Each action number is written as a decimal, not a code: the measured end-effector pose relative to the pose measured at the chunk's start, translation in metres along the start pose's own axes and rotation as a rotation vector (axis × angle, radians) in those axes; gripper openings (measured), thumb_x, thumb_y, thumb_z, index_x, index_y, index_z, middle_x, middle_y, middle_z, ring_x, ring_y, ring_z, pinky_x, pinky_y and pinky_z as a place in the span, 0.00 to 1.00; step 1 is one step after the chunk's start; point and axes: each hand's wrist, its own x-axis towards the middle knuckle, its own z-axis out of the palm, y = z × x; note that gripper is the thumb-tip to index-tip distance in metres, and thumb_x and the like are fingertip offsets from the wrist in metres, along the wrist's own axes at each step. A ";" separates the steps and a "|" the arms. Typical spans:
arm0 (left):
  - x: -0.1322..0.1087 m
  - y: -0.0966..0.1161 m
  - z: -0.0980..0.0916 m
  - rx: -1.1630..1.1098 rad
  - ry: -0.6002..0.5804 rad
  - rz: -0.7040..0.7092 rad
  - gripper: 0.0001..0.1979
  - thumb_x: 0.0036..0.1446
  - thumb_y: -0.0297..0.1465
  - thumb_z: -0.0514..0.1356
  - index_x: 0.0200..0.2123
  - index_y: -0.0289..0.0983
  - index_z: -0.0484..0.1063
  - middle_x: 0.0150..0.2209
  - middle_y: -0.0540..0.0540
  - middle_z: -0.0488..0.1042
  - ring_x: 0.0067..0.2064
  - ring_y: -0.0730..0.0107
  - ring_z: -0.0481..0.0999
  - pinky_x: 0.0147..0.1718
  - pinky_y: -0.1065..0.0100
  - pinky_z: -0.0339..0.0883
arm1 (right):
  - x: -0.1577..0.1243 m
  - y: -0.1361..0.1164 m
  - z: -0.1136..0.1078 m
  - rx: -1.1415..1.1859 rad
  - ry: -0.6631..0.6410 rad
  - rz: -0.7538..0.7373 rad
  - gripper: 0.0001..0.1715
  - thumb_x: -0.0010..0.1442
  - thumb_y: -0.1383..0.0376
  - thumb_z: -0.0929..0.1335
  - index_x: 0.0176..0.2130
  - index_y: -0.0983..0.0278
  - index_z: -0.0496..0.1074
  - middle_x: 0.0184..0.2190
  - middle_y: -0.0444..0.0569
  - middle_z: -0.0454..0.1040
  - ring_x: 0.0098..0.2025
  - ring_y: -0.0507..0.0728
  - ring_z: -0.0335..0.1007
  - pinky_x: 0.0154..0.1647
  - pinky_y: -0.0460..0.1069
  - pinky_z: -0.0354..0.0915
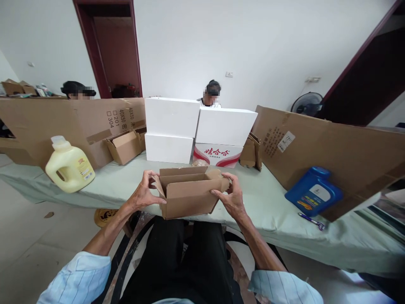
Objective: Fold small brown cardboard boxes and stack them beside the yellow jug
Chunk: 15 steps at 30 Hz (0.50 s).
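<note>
A small brown cardboard box [190, 200] with its top flaps raised is held between my two hands at the table's front edge. My left hand [146, 192] grips the box's left end, thumb on the front face and fingers at the end flap. At the opposite end my right hand [232, 194] pinches the side, its thumb pressed on the front face and its fingers behind the right flap. The box's inside is mostly hidden by the flaps.
White boxes [172, 117] stand stacked at the back, with small cardboard boxes [125, 147] beside them. A yellow jug [70, 166] is on the left; a blue bottle [314, 192] and a purple razor-like item [311, 221] lie right. Large cardboard panels [341, 156] flank the table. Two people sit beyond.
</note>
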 end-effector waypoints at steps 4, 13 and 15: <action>0.011 -0.009 0.004 0.103 0.179 -0.045 0.47 0.35 0.39 0.81 0.52 0.46 0.55 0.57 0.44 0.70 0.50 0.61 0.78 0.48 0.58 0.75 | -0.007 0.003 0.013 0.254 0.073 0.207 0.52 0.52 0.47 0.82 0.66 0.59 0.63 0.64 0.61 0.70 0.48 0.61 0.76 0.45 0.55 0.76; 0.030 -0.012 0.019 0.374 0.367 -0.106 0.47 0.35 0.38 0.82 0.52 0.45 0.55 0.49 0.48 0.71 0.49 0.54 0.80 0.46 0.56 0.76 | -0.018 0.004 0.005 0.277 -0.210 0.364 0.30 0.55 0.42 0.77 0.43 0.64 0.81 0.38 0.50 0.81 0.40 0.62 0.75 0.44 0.55 0.74; 0.034 -0.013 0.022 0.432 0.393 -0.120 0.48 0.35 0.39 0.82 0.53 0.45 0.55 0.49 0.47 0.72 0.49 0.51 0.80 0.46 0.53 0.77 | -0.021 0.001 0.001 0.250 -0.270 0.355 0.28 0.56 0.43 0.76 0.42 0.64 0.82 0.37 0.49 0.81 0.40 0.62 0.75 0.43 0.54 0.73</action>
